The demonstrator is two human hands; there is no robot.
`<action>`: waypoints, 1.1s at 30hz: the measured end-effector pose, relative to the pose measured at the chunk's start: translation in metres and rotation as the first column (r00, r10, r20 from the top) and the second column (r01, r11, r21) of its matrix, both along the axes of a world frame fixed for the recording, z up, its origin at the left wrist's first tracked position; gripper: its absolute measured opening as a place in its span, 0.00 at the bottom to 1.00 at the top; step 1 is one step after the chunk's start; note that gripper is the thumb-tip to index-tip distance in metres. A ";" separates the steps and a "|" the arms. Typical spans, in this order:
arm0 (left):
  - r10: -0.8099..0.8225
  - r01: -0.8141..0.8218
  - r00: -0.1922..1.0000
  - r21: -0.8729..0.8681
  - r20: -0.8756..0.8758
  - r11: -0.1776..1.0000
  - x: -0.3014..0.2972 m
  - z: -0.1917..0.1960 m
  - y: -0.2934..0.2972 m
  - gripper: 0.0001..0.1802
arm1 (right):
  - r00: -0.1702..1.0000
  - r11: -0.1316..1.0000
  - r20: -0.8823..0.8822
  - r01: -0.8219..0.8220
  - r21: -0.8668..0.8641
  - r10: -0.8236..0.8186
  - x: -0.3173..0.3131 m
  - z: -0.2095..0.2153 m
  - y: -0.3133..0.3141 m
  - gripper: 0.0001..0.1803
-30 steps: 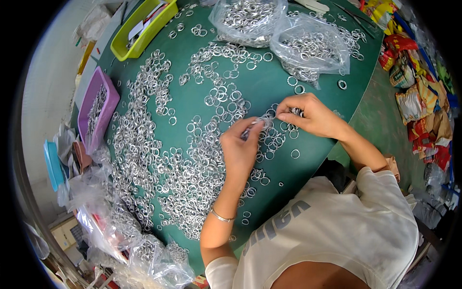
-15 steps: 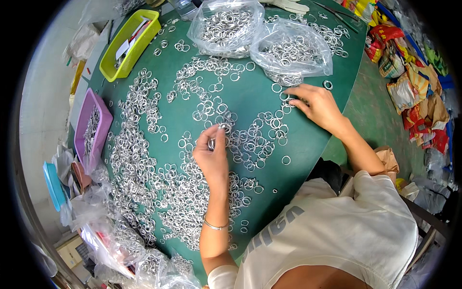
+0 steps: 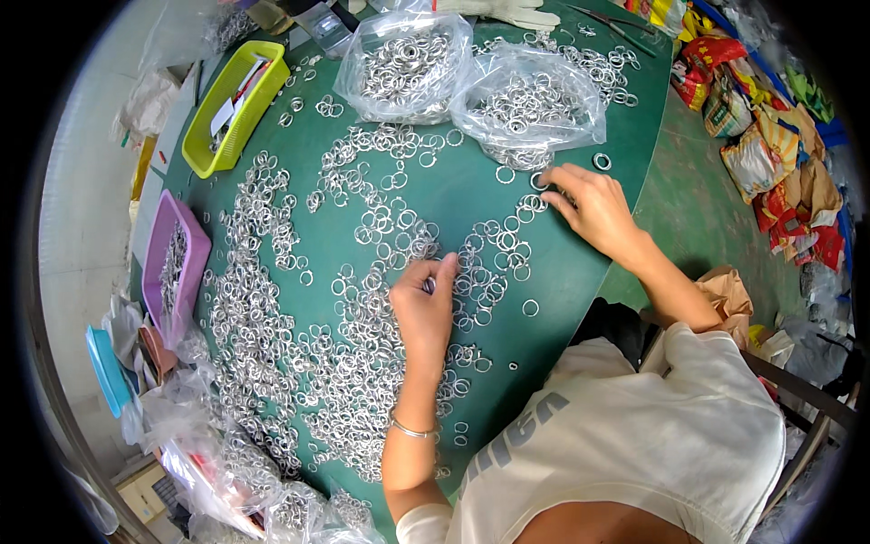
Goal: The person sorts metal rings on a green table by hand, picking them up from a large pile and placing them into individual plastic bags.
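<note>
Many loose silver metal rings lie spread over a green table. My left hand sits in the middle of the table with its fingers pinched on a small metal ring. My right hand reaches to the far right, fingers spread and fingertips touching rings just below a clear plastic bag of rings. A second clear bag of rings lies to its left.
A yellow tray and a purple tray stand along the left edge. Crumpled plastic bags pile at the lower left. A glove lies at the far edge. Colourful packages lie on the floor at right.
My hands have separated: the right one moved away to the far right near the bag, and the left one stays near the centre, pinching a ring.
</note>
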State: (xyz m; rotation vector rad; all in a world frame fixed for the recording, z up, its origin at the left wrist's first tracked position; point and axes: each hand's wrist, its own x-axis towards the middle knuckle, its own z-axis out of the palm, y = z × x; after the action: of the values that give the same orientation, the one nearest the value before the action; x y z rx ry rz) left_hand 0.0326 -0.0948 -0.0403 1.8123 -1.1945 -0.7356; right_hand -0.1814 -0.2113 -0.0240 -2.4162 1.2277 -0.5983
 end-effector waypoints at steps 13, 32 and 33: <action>-0.277 0.272 0.960 -0.092 -0.043 0.958 -0.037 -0.013 -0.034 0.22 | 0.942 0.994 0.334 0.018 -0.107 0.019 0.008 -0.017 0.015 0.07; -0.272 0.250 0.930 -0.120 -0.245 0.961 -0.053 0.030 -0.025 0.08 | 0.767 0.635 0.602 -0.355 0.686 -0.221 -0.004 0.018 0.031 0.09; -0.269 0.246 0.919 -0.111 -0.288 0.963 -0.050 0.029 -0.022 0.08 | 0.755 0.574 0.608 -0.391 0.719 -0.246 -0.001 0.017 0.031 0.08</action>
State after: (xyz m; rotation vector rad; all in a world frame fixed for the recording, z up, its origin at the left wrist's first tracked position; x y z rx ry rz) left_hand -0.0176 -0.1172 -0.0109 1.4336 -1.2472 -1.0640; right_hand -0.1828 -0.1801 -0.0072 -1.2486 0.7817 -0.5845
